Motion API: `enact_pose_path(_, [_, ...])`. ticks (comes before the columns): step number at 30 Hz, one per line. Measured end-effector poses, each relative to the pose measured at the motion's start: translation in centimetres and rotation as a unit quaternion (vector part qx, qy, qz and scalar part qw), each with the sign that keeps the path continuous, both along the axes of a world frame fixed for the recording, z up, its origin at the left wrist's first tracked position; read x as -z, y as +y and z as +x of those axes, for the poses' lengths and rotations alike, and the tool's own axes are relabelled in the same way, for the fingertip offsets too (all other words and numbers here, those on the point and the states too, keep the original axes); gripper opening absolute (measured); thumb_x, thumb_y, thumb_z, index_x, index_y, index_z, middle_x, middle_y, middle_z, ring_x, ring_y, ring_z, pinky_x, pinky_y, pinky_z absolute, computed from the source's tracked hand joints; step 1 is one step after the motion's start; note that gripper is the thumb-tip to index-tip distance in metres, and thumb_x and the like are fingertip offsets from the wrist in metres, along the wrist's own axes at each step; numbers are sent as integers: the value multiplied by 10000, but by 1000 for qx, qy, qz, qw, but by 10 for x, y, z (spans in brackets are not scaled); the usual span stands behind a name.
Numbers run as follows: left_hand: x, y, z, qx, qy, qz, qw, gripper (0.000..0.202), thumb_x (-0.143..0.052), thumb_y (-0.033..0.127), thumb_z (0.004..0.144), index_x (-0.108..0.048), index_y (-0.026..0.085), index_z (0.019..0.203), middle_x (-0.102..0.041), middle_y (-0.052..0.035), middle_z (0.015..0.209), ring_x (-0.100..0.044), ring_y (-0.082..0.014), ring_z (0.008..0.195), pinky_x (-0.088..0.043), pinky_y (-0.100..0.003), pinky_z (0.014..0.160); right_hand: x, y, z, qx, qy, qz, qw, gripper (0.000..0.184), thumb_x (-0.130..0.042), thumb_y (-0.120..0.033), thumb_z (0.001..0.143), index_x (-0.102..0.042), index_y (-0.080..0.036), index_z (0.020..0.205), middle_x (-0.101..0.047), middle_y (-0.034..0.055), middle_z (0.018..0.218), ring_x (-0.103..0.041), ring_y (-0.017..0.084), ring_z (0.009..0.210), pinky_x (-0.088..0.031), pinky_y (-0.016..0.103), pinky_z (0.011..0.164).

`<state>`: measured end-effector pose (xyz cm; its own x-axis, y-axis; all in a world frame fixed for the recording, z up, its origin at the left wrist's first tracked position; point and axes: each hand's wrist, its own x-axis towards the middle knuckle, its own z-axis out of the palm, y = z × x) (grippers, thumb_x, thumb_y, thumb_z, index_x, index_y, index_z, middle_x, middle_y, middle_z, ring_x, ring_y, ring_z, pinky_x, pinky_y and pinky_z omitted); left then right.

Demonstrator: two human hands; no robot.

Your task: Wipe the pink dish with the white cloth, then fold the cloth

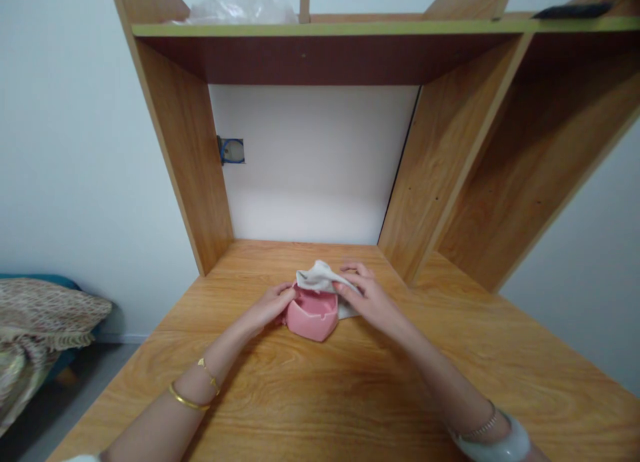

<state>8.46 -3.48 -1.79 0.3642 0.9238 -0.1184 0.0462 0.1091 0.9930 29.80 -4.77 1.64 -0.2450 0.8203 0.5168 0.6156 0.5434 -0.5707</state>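
A wooden shelf [445, 162] stands at the desk's [280, 409] twelve o'clock. On the desk sits a pink bowl [313, 327], its ten-o'clock rim grasped by the left hand [271, 306]. The right hand [371, 301], at two o'clock, pinches a white cloth [319, 275] over the bowl's twelve-o'clock edge.

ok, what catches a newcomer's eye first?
The angular pink bowl on the brown wood-grain desk, with the left hand holding its left side. The right hand holds a crumpled whitish cloth at the bowl's far rim. Above, crumpled clear plastic sits on the green-edged wooden shelf.
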Motion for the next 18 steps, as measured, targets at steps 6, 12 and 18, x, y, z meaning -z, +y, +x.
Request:
enact_pose_path(6, [-8, 0, 2, -70, 100, 167, 978, 354, -516, 323, 733, -612, 123, 1008, -659, -70, 943, -591, -178, 809, -440, -249, 701, 16, 0, -25, 57, -41, -74, 995, 203, -534, -380, 769, -620, -197, 755, -546, 50, 869, -506, 199, 880, -385, 324, 798])
enact_pose_path(12, [-21, -14, 9, -83, 205, 250, 943, 389, -459, 271, 735, -588, 171, 1088, -644, -51, 1045, -580, -195, 939, -431, -275, 820, 20, 12, -31, 115, -64, -186, 974, 797, -671, -253, 597, -290, -130, 1285, -593, 101, 1022, -553, 221, 950, -408, 304, 762])
enact_pose_path(18, [-35, -26, 15, -48, 239, 285, 927, 400, -448, 222, 716, -590, 209, 1090, -654, -7, 1029, -588, -183, 901, -433, -261, 814, 6, 17, -37, 116, -145, -199, 962, 609, -570, -172, 676, -399, -107, 1257, -620, 161, 1067, -580, 252, 963, -413, 286, 720])
